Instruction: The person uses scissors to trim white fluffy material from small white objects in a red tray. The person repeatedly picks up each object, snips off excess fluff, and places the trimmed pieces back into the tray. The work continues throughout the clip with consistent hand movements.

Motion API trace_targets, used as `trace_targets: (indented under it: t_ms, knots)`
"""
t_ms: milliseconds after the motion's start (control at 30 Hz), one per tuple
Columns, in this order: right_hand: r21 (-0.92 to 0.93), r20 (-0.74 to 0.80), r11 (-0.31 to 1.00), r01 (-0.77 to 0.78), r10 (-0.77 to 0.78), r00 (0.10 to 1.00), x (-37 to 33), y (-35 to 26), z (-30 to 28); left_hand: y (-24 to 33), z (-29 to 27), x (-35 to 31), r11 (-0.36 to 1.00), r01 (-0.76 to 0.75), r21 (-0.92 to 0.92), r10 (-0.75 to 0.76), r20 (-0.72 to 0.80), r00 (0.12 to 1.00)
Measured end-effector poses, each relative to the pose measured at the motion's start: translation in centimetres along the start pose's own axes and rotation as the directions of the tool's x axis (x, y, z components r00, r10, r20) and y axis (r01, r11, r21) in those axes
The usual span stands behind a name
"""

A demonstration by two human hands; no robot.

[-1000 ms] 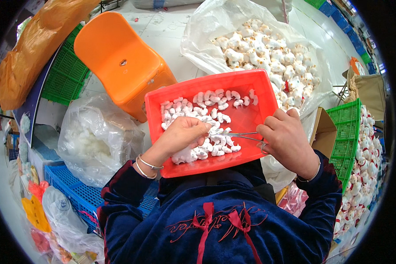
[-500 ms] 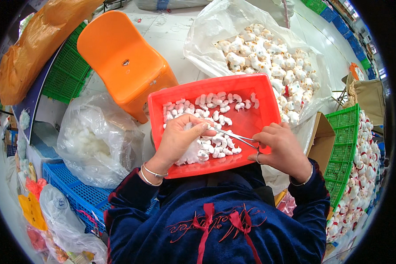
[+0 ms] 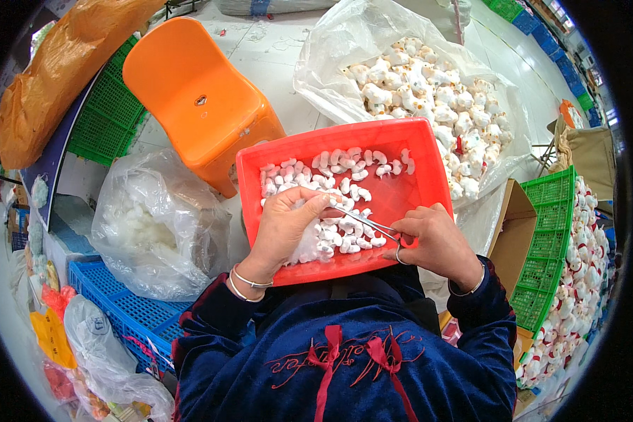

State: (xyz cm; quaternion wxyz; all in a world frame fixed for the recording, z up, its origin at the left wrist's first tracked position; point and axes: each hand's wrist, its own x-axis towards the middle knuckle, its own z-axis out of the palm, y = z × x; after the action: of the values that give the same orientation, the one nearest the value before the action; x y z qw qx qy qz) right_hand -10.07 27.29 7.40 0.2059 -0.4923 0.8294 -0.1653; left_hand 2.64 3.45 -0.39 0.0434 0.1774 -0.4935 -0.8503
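Observation:
A red plastic tray (image 3: pixel 416 193) sits in front of my body, with many small white curved stuffed pieces (image 3: pixel 339 160) lying in it. My left hand (image 3: pixel 288 224) is over the tray's left part, thumb and fingers pinched around a small white piece that they mostly hide. Into that pinch points the tip of slim metal forceps (image 3: pixel 367 221) with scissor-like finger rings. My right hand (image 3: pixel 432 239) grips the rings at the tray's right side, fingers curled. Under my left palm lies a fluffy white wad (image 3: pixel 304 247), which looks like stuffing.
Left of the tray stands a clear bag of white fibre (image 3: pixel 155 225) above a blue crate (image 3: pixel 130 302). An orange chair (image 3: pixel 197 98) is beyond. At the far right a large clear bag holds white stuffed toys (image 3: pixel 429 91). A cardboard box (image 3: pixel 510 228) and green crate (image 3: pixel 545 246) flank my right arm.
My right hand has moved left and slightly down, pushing the forceps further toward the left hand's fingers. My left hand stays nearly in place, still pinching.

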Motion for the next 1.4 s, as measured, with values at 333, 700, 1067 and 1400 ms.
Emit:
trace_targets:
  t_ms: [333,700,1067,1400]
  knots:
    - [0.195,-0.069,0.981,0.010,0.003,0.998,0.2,0.2,1.5,-0.2,0.7,-0.1,0.999,-0.025,-0.036,0.024,-0.037,0.999]
    - [0.249,0.035,0.964,0.090,-0.102,0.994,1.2,1.7,1.9,-0.5,0.6,-0.3,0.996,-0.079,0.050,0.079,0.004,0.997]
    - [0.503,0.047,0.864,0.017,-0.048,0.998,1.1,2.4,2.8,-0.3,0.4,-0.4,1.000,-0.014,-0.026,0.014,-0.015,1.000]
    - [0.433,0.098,0.901,0.026,-0.076,0.992,1.3,2.7,1.8,-1.4,-0.3,-0.2,0.987,-0.062,0.145,0.056,0.046,0.997]
